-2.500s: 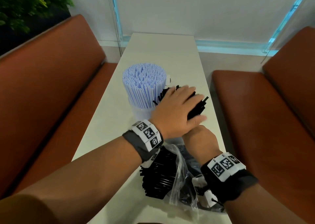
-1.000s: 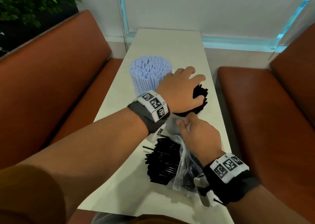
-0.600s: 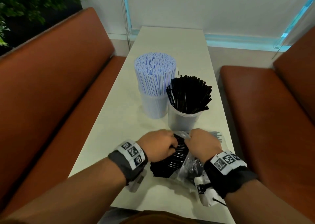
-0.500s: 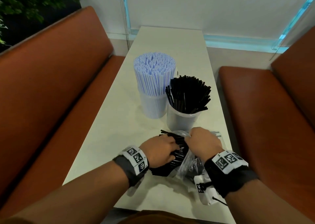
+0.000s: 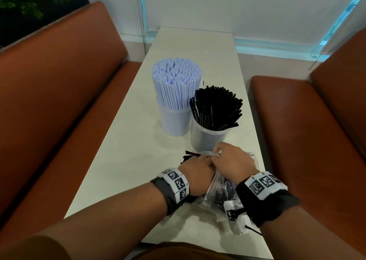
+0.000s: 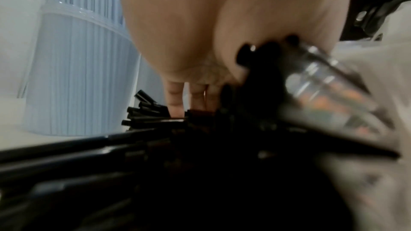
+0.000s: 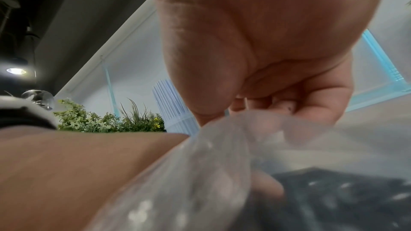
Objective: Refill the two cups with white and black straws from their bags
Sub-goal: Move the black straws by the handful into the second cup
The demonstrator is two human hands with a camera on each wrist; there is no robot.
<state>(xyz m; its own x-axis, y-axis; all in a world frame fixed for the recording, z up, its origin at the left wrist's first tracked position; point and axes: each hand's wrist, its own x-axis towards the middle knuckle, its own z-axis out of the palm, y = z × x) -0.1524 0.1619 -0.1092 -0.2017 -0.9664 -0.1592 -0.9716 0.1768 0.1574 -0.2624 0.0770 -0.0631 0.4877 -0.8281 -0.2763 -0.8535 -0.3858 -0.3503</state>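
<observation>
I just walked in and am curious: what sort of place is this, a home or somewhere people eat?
Most likely a cafe or diner booth. A narrow white table runs between two brown padded benches, and on it stand cups packed with white straws and black straws, stocked as for customers.

Both hands low together, left hand [image 5: 195, 175] curled, right hand [image 5: 231, 163] pinching

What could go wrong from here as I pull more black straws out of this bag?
1. The left hand grips a bundle of black straws at the clear bag mouth, which the right hand pinches; loose ends splay out, so some may slip from the grip onto the table.
2. The black-straw cup stands right behind the hands, with its straws leaning outward; a knock might tip it.
</observation>
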